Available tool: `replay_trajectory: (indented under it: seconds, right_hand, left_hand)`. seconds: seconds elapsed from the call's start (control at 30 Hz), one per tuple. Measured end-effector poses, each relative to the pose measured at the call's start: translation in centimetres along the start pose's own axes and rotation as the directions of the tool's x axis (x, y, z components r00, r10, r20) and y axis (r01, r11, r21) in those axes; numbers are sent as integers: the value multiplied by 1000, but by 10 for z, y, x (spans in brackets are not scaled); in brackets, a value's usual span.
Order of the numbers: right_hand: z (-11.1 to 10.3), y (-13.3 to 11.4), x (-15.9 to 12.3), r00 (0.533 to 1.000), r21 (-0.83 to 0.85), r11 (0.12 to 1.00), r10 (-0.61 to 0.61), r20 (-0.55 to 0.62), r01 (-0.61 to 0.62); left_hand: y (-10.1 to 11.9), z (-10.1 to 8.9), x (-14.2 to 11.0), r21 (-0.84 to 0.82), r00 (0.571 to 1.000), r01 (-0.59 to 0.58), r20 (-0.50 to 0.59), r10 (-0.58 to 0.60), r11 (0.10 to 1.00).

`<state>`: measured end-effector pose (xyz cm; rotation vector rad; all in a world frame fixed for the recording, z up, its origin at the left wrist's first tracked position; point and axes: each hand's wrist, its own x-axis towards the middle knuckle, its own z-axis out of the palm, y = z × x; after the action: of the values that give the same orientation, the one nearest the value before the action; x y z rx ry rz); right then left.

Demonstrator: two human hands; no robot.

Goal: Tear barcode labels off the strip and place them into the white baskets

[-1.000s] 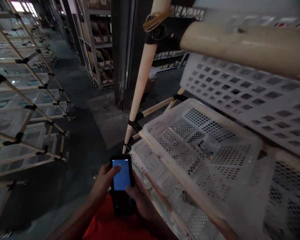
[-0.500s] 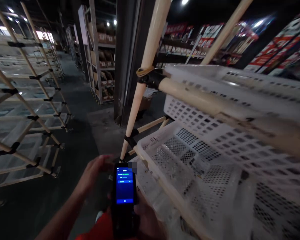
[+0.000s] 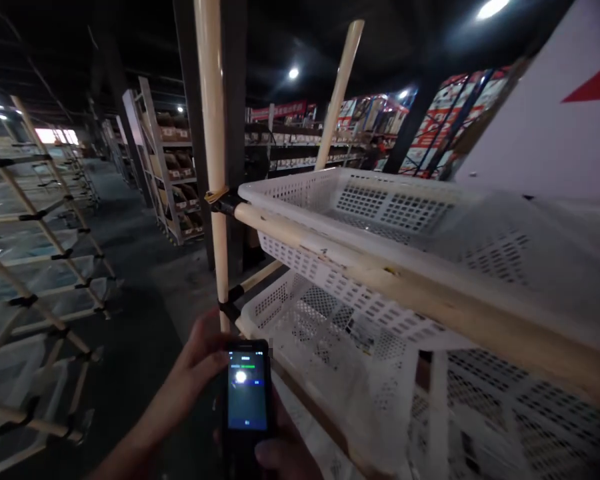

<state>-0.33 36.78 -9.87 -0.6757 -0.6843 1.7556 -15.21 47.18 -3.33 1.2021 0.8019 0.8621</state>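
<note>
My right hand (image 3: pixel 285 447) is wrapped around a black handheld scanner (image 3: pixel 247 393), its thumb resting below the screen. The lit screen shows small lines of text and a bright glare spot. At the scanner's upper left edge is my left hand (image 3: pixel 200 367), thumb and fingers stretched toward it; whether they touch it I cannot tell. Just right of the scanner, a lower white plastic basket (image 3: pixel 275 320) sits on a rack and holds clear plastic bags (image 3: pixel 360 333).
An upper white basket (image 3: pixel 290 193) rests behind a tan rack pipe (image 3: pixel 290 233). An upright pipe (image 3: pixel 213 133) stands ahead beside a dark column (image 3: pixel 235 133). More pipe racks (image 3: pixel 40 213) line the left of the aisle (image 3: pixel 115 200). Shelves with boxes (image 3: pixel 175 167) stand farther back.
The view has tilted up and turned right, so the upper basket's inside now shows. My left hand has come closer to the scanner's top edge. The screen has turned from blue to greyish with glare.
</note>
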Motion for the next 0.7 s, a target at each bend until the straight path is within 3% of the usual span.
replay_trajectory:
  seconds: [0.1, 0.33, 0.6, 0.7]
  right_hand:
    - [3, 0, -1, 997, -24, 1000, 13, -75, -15]
    - [10, 9, 16, 994, -112, 993, 21, -104, -32]
    - [6, 25, 26, 997, -54, 999, -7, -72, 3]
    - [5, 25, 24, 999, 6, 999, 43, -25, -43]
  left_hand:
    - [-17, 5, 0, -96, 988, 155, 39, -152, 983]
    - [-26, -7, 4, -94, 986, 118, -104, -127, 989]
    - [-32, -19, 1, -110, 982, 126, -129, -140, 986]
    - [-36, -22, -3, -154, 972, 153, -153, -177, 976]
